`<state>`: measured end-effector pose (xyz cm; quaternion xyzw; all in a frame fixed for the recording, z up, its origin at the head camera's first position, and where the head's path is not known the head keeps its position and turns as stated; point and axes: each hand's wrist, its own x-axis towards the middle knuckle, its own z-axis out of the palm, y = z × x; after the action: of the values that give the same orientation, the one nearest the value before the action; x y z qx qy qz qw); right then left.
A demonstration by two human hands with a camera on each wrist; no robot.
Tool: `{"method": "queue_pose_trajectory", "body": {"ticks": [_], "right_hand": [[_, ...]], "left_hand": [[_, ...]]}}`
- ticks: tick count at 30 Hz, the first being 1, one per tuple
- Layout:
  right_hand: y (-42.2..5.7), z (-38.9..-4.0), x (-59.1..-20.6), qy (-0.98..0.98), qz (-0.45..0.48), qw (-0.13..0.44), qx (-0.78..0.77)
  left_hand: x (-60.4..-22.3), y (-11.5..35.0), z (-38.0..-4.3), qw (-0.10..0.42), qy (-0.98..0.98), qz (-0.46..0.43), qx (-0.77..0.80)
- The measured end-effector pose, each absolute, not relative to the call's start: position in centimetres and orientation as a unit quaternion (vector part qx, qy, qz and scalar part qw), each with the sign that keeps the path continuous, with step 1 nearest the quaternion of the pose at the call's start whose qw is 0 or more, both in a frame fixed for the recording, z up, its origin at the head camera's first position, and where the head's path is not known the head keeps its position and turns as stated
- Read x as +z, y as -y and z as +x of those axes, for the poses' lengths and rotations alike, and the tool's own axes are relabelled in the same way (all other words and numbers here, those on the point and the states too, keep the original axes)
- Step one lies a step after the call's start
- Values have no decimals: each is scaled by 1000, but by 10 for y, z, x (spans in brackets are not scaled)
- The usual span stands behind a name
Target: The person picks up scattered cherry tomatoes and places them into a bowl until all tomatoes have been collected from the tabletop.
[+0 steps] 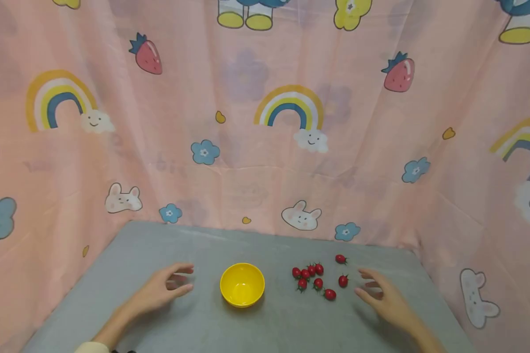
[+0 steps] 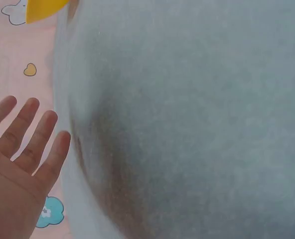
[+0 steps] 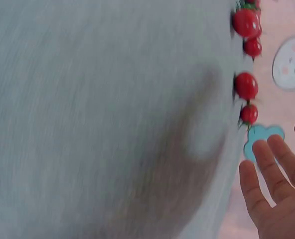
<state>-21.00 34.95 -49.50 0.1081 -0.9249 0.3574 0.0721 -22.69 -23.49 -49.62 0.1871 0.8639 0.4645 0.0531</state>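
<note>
Left hand (image 2: 15, 191) and right hand (image 3: 287, 211) have fingers (image 2: 40, 134) apart, the left wrist view showing a bowl (image 2: 43, 9), the right tomatoes (image 3: 246, 85).

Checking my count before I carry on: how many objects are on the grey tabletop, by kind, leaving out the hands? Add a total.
Red cherry tomatoes: 9
Yellow bowl: 1
Total: 10

Pink cartoon-printed cloth (image 1: 265, 184) is hung round 3 sides of a grey table (image 1: 287, 326), booth-style. The kind of room beyond is hidden by it.
</note>
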Motion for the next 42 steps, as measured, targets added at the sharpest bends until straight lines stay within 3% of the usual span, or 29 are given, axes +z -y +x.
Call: {"method": "queue_pose_trajectory", "body": {"ticks": [5,11,24,42], "right_hand": [[-366,-210,-498,918,74,37,388],[-375,-219,-500,916,89,9,392],[-367,-245,-514,919,122,19,376],[-351,-264,-515,908,155,16,389]], "left_hand": [[-494,226,-224,79,-837,205,501],[-495,204,-232,74,-825,240,506],[-502,167,-244,85,-825,284,481],[-510,151,-250,96,-828,307,459]]}}
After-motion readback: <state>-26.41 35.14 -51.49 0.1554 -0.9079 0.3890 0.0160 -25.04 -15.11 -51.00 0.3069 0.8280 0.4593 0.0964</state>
